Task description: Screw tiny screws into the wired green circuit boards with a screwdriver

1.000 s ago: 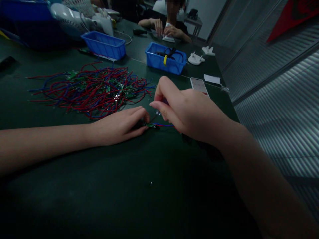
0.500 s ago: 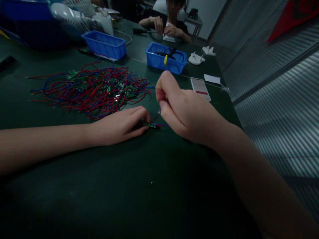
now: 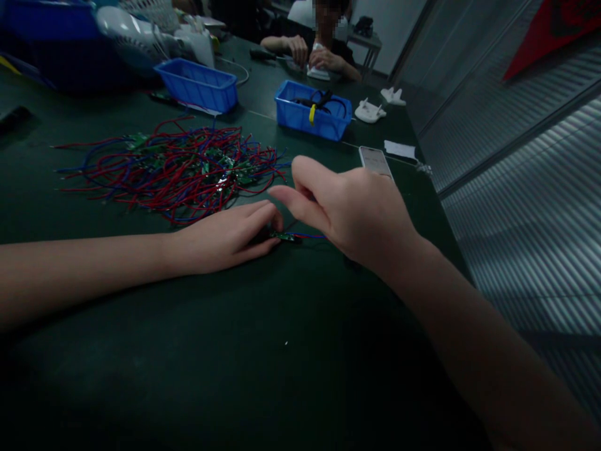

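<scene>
My left hand rests on the dark green table, its thumb and fingers pinching a small green circuit board. Red and blue wires run from the board's right end and pass under my right hand. That hand hovers just up and right of the board, fingers curled and thumb stretched toward the left. A thin dark rod shows between it and the board; its upper end is hidden behind the hand. Beyond my left hand lies a tangled pile of wired circuit boards.
Two blue bins stand farther back, the right one holding black cables. A phone, a white strip and white plastic parts lie at right. Across the table, a co-worker's hands handle a white part and a screwdriver.
My right hand has shifted slightly down, its thumb sliding out to the left and covering the small shiny tip seen before. My left hand and the board have stayed in place.
</scene>
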The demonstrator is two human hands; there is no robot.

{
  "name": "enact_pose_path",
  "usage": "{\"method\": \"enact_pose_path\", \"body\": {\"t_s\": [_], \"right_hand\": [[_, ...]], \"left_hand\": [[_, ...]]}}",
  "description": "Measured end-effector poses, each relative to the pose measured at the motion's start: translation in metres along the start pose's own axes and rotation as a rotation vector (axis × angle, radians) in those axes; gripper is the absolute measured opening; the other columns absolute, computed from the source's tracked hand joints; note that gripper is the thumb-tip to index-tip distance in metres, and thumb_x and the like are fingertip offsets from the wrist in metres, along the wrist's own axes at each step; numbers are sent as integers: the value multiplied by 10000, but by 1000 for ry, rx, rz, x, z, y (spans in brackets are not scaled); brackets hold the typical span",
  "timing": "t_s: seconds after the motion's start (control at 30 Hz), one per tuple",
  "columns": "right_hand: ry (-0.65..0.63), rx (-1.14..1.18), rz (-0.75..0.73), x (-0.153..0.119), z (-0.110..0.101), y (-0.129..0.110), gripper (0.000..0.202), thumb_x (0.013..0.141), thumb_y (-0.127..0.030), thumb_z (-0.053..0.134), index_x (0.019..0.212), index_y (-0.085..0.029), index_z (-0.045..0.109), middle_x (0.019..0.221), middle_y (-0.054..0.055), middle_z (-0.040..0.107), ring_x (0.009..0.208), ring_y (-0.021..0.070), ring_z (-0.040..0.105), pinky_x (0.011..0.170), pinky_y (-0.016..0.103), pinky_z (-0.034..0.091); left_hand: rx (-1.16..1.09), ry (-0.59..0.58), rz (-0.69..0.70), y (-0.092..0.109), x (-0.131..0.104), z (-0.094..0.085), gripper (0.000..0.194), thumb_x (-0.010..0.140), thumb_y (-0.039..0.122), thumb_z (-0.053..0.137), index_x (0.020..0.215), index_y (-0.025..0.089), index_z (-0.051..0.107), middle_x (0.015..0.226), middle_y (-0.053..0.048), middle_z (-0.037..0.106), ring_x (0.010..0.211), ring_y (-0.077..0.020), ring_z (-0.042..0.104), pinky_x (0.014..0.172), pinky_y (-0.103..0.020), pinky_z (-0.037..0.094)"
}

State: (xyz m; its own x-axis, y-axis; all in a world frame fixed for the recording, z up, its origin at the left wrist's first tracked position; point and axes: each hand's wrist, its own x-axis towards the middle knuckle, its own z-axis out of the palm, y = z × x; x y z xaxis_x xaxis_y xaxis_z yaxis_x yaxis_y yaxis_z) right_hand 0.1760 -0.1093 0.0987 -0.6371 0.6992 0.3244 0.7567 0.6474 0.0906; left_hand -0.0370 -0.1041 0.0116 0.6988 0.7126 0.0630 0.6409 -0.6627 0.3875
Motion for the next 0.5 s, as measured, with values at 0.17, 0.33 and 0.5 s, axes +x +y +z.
{"method": "enact_pose_path", "body": {"t_s": [0.17, 0.33, 0.5], "right_hand": [[-88, 300, -161, -1, -4, 2, 327, 900, -249, 323, 1198, -141, 404, 855, 7, 610, 622, 122, 534, 529, 257, 274], [-103, 178, -154, 0, -9, 3, 349, 963, -361, 318, 1220, -165, 447, 842, 9, 627, 648, 137, 567, 539, 254, 271], [-64, 32, -78, 1, -10, 3, 402, 955, -493, 313, 1074, -195, 555, 763, 18, 604, 631, 134, 555, 576, 247, 310]], "left_hand": [[0, 52, 37, -1, 0, 1, 287, 948, 365, 431, 1143, 158, 467, 1157, -102, 544, 1018, -199, 538, 834, -328, 458], [12, 10, 24, -1, 1, 1, 272, 956, 373, 414, 1114, 165, 492, 1049, -74, 576, 943, -180, 551, 830, -328, 450], [1, 18, 14, 0, 1, 1, 305, 956, 361, 417, 1188, 166, 455, 1067, -78, 565, 929, -174, 549, 812, -322, 446]]}}
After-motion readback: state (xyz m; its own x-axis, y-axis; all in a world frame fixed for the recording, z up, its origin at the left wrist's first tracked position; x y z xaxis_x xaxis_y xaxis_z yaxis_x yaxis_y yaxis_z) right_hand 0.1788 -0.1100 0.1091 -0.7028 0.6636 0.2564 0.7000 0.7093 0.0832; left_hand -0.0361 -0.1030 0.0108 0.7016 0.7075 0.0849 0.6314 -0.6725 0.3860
